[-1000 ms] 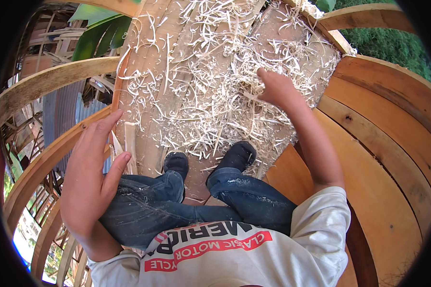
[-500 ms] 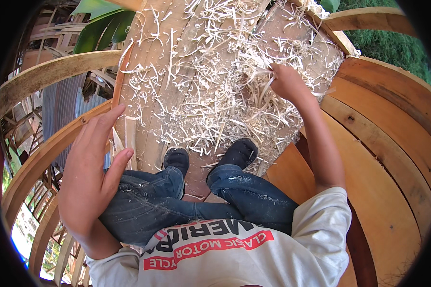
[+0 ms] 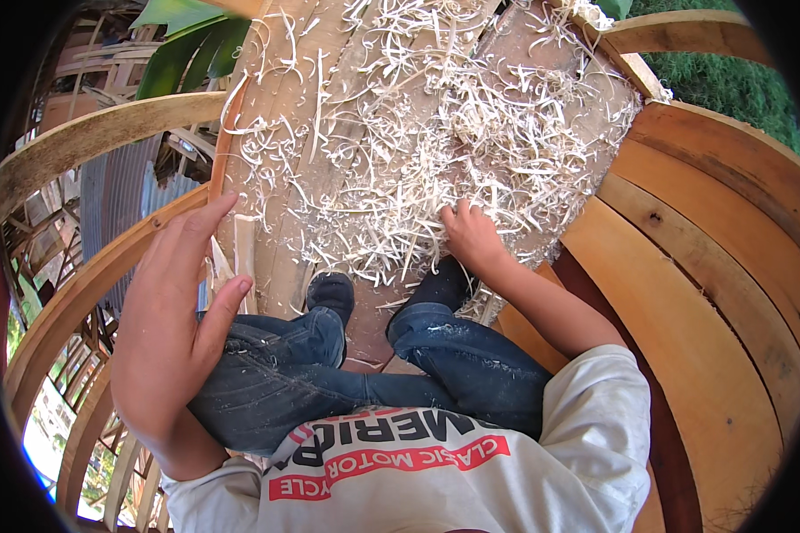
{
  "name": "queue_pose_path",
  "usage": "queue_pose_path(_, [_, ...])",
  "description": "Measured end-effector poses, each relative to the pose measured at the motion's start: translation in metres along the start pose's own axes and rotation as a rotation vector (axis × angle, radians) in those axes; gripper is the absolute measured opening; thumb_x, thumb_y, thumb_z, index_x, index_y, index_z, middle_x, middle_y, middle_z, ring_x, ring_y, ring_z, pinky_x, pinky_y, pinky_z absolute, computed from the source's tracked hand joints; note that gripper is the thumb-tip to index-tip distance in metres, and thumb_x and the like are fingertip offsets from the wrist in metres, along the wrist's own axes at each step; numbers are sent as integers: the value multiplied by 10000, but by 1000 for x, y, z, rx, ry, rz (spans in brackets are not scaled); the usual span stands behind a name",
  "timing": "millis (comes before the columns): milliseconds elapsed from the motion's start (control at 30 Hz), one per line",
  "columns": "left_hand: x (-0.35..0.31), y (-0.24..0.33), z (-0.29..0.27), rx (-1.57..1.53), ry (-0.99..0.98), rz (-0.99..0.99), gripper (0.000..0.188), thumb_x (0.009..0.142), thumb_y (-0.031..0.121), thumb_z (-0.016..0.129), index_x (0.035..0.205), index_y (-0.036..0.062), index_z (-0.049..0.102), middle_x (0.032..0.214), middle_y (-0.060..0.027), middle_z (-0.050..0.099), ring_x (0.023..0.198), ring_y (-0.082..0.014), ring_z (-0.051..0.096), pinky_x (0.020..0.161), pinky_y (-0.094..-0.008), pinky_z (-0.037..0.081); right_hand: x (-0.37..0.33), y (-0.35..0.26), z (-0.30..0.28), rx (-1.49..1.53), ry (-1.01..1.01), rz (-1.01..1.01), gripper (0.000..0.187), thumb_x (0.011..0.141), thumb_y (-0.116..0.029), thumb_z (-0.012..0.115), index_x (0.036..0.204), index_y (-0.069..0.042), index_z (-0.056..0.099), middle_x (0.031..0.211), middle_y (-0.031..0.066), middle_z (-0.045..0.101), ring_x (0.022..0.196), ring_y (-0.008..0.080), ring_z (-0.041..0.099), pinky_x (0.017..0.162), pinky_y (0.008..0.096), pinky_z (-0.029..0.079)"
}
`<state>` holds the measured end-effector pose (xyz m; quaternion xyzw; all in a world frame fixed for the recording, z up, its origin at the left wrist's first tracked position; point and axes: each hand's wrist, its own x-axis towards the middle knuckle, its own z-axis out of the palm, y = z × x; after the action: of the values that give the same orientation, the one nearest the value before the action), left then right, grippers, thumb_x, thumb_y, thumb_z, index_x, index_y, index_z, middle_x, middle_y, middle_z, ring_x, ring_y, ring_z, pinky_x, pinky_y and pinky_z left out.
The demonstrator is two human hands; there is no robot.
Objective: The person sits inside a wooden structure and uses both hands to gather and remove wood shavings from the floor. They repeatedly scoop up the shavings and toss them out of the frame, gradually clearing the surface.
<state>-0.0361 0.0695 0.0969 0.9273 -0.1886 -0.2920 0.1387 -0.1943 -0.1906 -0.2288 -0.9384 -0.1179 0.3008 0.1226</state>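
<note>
Grasping or not, we cannot tell: our right hand point(image 3: 473, 236) curls at wood shavings point(image 3: 507, 133), seemingly gathering, next needing a firmer pinch.

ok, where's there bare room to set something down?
Mostly bare: floor between left shoe and right shoe; plank strip between left shoe and pale wood piece. Crowded: shavings beyond the shoes and at the right hand.

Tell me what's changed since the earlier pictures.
The right hand has come back toward the body and slightly left, now at the wood shavings just beyond the right shoe; any grip is unclear. The left hand and left shoe stayed about put.
</note>
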Motion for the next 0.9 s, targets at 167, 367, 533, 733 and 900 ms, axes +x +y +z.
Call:
queue_pose_path(167, [-1, -2, -1, 10, 11, 9, 520, 875, 122, 639, 1362, 35, 480, 1181, -218, 574, 1072, -410, 553, 932, -425, 430, 12, 6, -8, 178, -156, 112, 317, 726, -115, 714, 980, -2, 563, 923, 223, 643, 869, 384, 671, 766, 459, 556])
queue_pose_path(367, [-3, -4, -1, 14, 15, -9, 520, 875, 120, 636, 1363, 33, 478, 1190, -220, 573, 1082, -412, 551, 939, -427, 428, 32, 38, -78, 390, -105, 249, 295, 766, -112, 693, 1030, 9, 645, 928, 229, 693, 896, 386, 681, 819, 454, 547])
queue_pose_path(533, [-1, -5, -2, 15, 15, 6, 519, 875, 125, 638, 1362, 35, 481, 1189, -220, 575, 1087, -416, 551, 939, -431, 429, 49, 69, -149, 437, 28, 269, 380, 731, -133, 719, 1057, 48, 647, 928, 270, 683, 905, 399, 674, 829, 448, 530])
queue_pose_path(733, [-1, -2, -3, 22, 9, -10, 528, 873, 139, 645, 1364, 37, 479, 1182, -220, 574, 1084, -417, 551, 934, -438, 432, 61, 110, -210, 541, 371, 288, 460, 797, -189, 733, 1172, 51, 621, 1009, 236, 698, 912, 321, 697, 831, 422, 552])
queue_pose_path(900, [0, 4, -4, 38, -7, -24, 530, 873, 137, 643, 1367, 40, 474, 1175, -218, 573, 1076, -419, 550, 927, -441, 435, 104, 169, -289, 462, 346, 498, 470, 826, -294, 764, 1174, -9, 626, 832, 156, 690, 744, 230, 672, 684, 416, 568])
